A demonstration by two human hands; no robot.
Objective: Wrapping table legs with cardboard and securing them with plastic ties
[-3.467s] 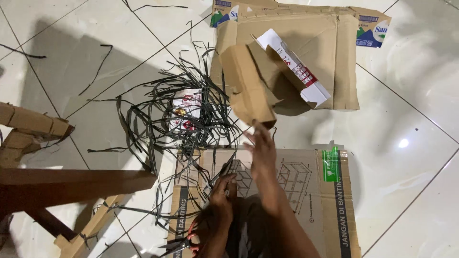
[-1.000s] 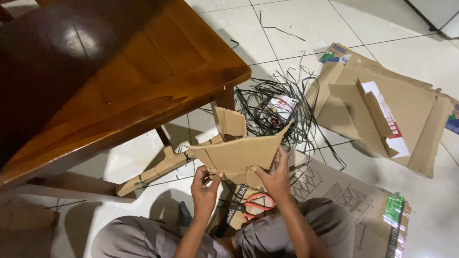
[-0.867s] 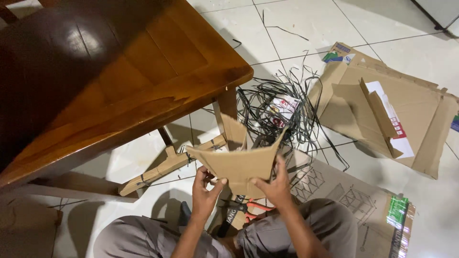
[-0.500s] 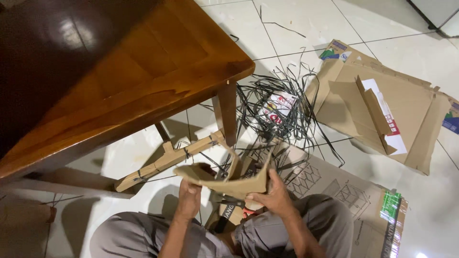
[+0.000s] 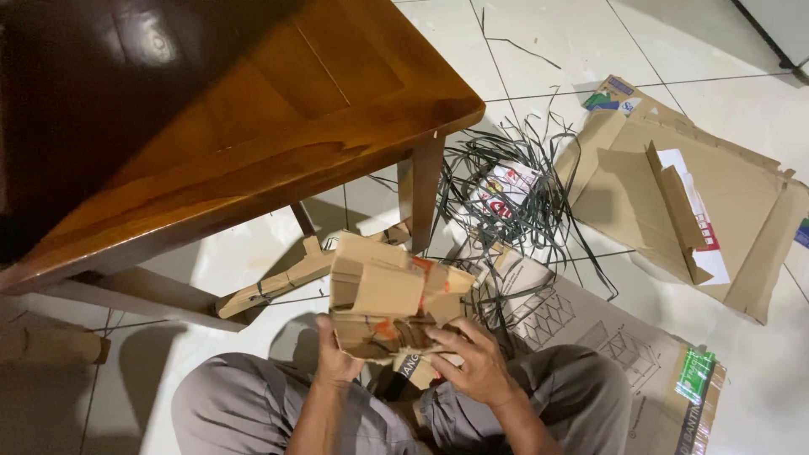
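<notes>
I sit on a tiled floor and hold a folded piece of brown cardboard [image 5: 383,291] in front of my lap. It is bent into several layers and shows orange marks. My left hand [image 5: 334,358] grips its lower left edge from behind. My right hand [image 5: 474,364] presses on its lower right side, fingers spread over the fold. Beneath the piece lies a flattened cardboard box [image 5: 590,337] with printed line drawings, partly under my right leg.
A brown wooden table [image 5: 211,126] fills the upper left, one leg [image 5: 424,198] standing just beyond the cardboard. A cardboard strip bound with straps [image 5: 278,282] lies under it. Tangled black plastic straps [image 5: 514,194] and another flattened carton [image 5: 699,211] lie to the right.
The flat, pointed cardboard piece I held up has been folded over into a compact layered bundle and lowered toward my lap. The orange-handled scissors seen earlier are hidden now.
</notes>
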